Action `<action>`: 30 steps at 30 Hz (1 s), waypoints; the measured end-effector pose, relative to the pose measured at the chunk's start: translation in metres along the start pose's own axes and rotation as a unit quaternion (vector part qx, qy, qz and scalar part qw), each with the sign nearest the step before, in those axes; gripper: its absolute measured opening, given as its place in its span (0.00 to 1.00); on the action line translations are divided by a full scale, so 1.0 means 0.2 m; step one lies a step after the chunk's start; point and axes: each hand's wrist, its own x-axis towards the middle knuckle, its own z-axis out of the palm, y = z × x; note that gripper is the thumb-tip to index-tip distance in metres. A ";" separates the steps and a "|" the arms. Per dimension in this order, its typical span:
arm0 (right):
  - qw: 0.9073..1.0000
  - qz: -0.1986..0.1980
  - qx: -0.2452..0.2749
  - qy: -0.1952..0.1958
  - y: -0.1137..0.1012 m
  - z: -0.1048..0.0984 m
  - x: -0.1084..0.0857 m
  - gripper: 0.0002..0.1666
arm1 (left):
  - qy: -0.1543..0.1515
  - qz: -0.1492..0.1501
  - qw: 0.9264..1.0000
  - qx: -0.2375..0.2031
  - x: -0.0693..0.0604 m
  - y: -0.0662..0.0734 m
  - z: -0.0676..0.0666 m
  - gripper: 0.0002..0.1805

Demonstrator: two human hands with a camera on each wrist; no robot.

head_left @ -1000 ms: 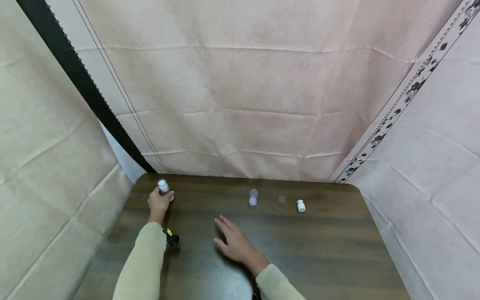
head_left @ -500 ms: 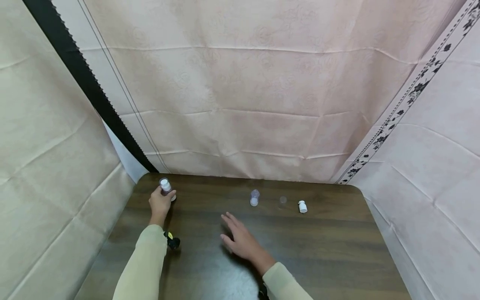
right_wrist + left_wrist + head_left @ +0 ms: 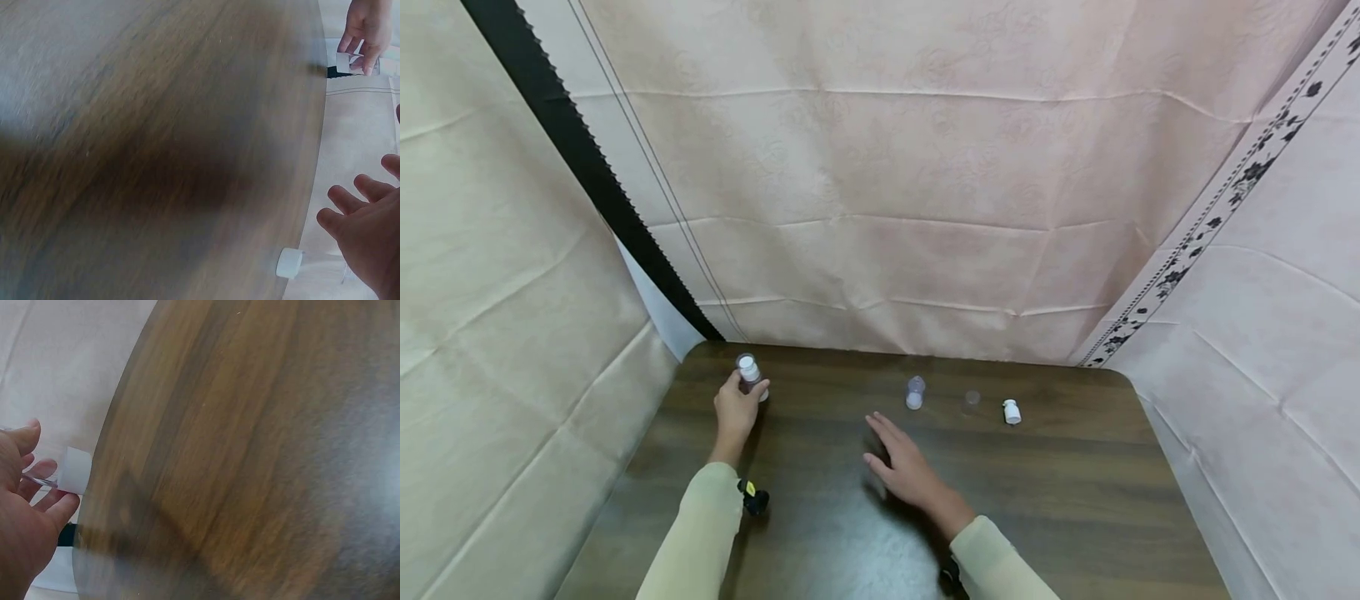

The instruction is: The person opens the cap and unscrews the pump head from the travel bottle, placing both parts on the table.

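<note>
Left hand [image 3: 735, 412], far left, gripping clear bottle [image 3: 749, 369]; right hand [image 3: 906, 468], nearer, apart, fingers extended, holding nothing; risk: bottle may topple if grip loosens unevenly.

Head view: high, forward-down over table [image 3: 820, 467]; wrist views: close, sharing left grip [image 3: 28, 525].

On the table [image 3: 1075, 492] beyond the right hand [image 3: 908, 473], a vial [image 3: 914, 393], cup [image 3: 972, 399] and jar [image 3: 1011, 412] run left to right. Farther left, the left hand [image 3: 735, 410] holds a bottle [image 3: 748, 369].

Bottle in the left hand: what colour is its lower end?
Lower end: white, clearest in the left wrist view.
</note>
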 end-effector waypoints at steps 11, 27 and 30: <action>1.000 0.007 -0.004 0.002 0.05 -0.04 -0.04 0.38 | 0.021 0.035 0.999 -0.031 -0.11 0.05 0.05 0.17; 1.000 0.016 -0.007 0.022 0.13 -0.14 -0.17 0.38 | 0.007 0.134 0.989 -0.060 -0.27 0.18 0.12 0.18; 1.000 0.016 -0.007 0.025 0.14 -0.16 -0.19 0.38 | 0.010 0.148 0.987 -0.060 -0.30 0.20 0.14 0.18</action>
